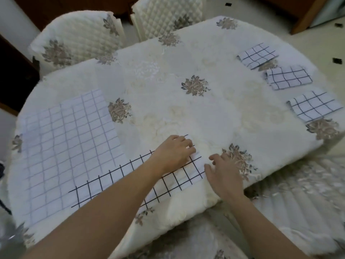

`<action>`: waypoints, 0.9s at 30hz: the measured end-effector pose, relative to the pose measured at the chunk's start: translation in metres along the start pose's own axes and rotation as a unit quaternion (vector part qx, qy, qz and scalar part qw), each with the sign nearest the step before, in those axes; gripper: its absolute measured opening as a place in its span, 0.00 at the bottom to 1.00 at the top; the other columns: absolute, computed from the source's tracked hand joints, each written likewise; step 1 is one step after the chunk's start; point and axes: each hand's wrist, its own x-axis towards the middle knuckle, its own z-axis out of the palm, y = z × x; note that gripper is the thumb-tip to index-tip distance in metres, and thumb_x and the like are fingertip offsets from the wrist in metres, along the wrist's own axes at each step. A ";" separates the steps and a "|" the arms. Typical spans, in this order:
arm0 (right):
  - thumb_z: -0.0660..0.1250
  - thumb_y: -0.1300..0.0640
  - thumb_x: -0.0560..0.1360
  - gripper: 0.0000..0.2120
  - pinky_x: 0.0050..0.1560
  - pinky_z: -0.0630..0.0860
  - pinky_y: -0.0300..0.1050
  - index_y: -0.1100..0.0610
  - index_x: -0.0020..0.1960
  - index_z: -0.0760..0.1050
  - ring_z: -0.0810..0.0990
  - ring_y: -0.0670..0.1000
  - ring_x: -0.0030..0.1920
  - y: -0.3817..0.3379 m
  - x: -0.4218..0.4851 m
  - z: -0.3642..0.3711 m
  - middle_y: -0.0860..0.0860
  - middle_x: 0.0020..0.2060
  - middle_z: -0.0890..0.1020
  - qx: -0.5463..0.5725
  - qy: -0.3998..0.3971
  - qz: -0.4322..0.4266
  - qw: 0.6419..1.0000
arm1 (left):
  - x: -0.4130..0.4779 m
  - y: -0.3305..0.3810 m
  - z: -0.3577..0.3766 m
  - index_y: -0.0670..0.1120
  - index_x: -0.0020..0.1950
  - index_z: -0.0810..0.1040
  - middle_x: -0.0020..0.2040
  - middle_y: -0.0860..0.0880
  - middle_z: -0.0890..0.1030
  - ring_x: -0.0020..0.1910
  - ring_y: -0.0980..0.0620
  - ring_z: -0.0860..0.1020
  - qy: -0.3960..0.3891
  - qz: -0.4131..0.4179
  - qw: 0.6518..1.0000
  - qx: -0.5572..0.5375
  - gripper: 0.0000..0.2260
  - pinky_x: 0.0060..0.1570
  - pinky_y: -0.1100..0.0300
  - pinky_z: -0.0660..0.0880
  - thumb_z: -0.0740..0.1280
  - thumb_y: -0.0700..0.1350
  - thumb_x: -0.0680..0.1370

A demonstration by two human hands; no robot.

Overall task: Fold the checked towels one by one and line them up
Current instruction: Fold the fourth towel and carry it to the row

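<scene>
checked towel [183, 180] | left hand [173, 156] presses it | right hand [222, 174] at its edge

Five white checked towels: three folded at right, two larger at left and lower centre.
Top folded towel [256, 55], middle folded towel [288, 79] and bottom folded towel [315, 105]: small dark-grid rectangles, flat, in a column down the right of frame, apart, each angled differently. Pale-grid towel [69, 146] spread flat at left. Dark-grid towel [119, 182]: long strip, diagonal from lower left toward centre, overlapping the pale one's lower right edge.
</scene>
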 end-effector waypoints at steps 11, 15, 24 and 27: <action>0.65 0.43 0.78 0.16 0.51 0.71 0.49 0.55 0.57 0.72 0.75 0.55 0.52 -0.015 0.008 0.016 0.52 0.50 0.77 0.007 0.021 0.018 1.000 | 0.059 -0.022 0.002 0.47 0.53 0.79 0.51 0.46 0.79 0.43 0.45 0.78 -0.049 0.197 0.979 0.024 0.16 0.40 0.51 0.77 0.78 0.48 0.70; 0.66 0.42 0.77 0.17 0.50 0.73 0.50 0.55 0.54 0.72 0.77 0.54 0.51 -0.018 0.015 0.017 0.51 0.49 0.80 0.025 0.015 0.056 0.998 | 0.065 -0.026 0.002 0.49 0.54 0.79 0.50 0.47 0.79 0.44 0.46 0.78 -0.044 0.205 0.978 0.001 0.18 0.42 0.52 0.77 0.79 0.51 0.68; 0.66 0.48 0.79 0.08 0.50 0.72 0.49 0.52 0.53 0.76 0.77 0.54 0.50 -0.015 0.032 0.005 0.50 0.52 0.74 0.082 -0.059 0.071 0.992 | 0.084 -0.029 -0.004 0.53 0.64 0.75 0.60 0.50 0.74 0.57 0.50 0.73 -0.116 0.211 0.971 0.005 0.17 0.57 0.54 0.69 0.71 0.55 0.76; 0.65 0.51 0.79 0.04 0.44 0.72 0.48 0.50 0.48 0.72 0.76 0.53 0.47 -0.005 0.040 -0.013 0.48 0.48 0.75 0.088 -0.049 0.046 0.994 | 0.105 -0.025 -0.013 0.54 0.65 0.75 0.60 0.52 0.75 0.58 0.50 0.73 -0.143 0.219 0.965 0.032 0.16 0.62 0.54 0.67 0.69 0.54 0.78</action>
